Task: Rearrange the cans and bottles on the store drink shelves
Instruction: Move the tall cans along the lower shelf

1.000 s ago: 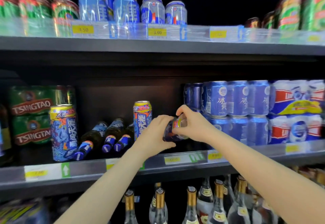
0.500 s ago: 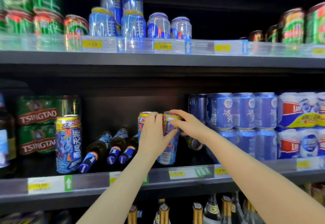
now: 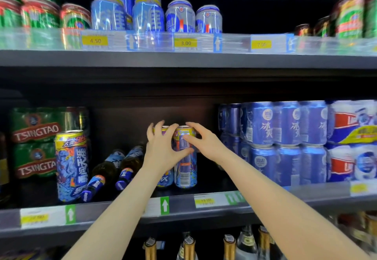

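A tall blue can with a yellow rim (image 3: 185, 170) stands upright on the middle shelf (image 3: 183, 204). My left hand (image 3: 163, 151) wraps its thumb and fingers round the can's upper half. My right hand (image 3: 201, 142) grips the same can near the top from the right. Just behind my left hand stands a second matching can (image 3: 165, 180), mostly hidden. A third matching can (image 3: 71, 165) stands alone further left. Several dark bottles with blue labels (image 3: 114, 170) lie on their sides between them.
Green Tsingtao packs (image 3: 34, 141) fill the shelf's left end; stacked blue can packs (image 3: 285, 143) and white-red packs (image 3: 355, 141) fill the right. The upper shelf (image 3: 183, 59) carries blue and green cans. Gold-capped bottles (image 3: 228, 247) stand on the shelf below.
The can, held tilted in both hands a second ago, now stands upright on the shelf beside the other can. Both hands still hold it. The camera has moved closer.
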Tool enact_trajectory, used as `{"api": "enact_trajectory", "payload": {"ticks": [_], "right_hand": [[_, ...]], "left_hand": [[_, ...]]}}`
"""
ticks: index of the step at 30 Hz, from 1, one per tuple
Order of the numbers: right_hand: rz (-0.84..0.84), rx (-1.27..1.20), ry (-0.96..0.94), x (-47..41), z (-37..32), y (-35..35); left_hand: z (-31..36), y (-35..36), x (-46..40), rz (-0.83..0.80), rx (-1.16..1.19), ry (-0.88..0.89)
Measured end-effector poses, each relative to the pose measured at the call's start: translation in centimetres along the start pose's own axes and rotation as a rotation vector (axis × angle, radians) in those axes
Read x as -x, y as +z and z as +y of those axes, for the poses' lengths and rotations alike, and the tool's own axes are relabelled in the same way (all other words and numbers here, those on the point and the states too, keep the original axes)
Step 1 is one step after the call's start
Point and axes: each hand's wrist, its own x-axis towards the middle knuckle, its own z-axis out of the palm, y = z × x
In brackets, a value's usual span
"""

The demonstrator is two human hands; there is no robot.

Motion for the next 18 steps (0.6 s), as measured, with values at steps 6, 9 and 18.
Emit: {"api": "enact_trajectory", "payload": {"ticks": [6, 9, 18], "right_hand": [[0.046, 0.300, 0.041, 2.2, 2.6, -3.6], [-0.029, 0.588, 0.073, 3.5, 4.9, -4.9], [-0.256, 1.023, 0.356, 0.3, 8.2, -2.8]], "left_hand": [[2.8, -0.1, 3.0, 0.172, -0.109, 0.355], [3.5, 0.1, 6.9, 0.080, -0.119, 0.561], [1.6, 0.9, 11.0, -0.057, -0.328, 0.547]]}}
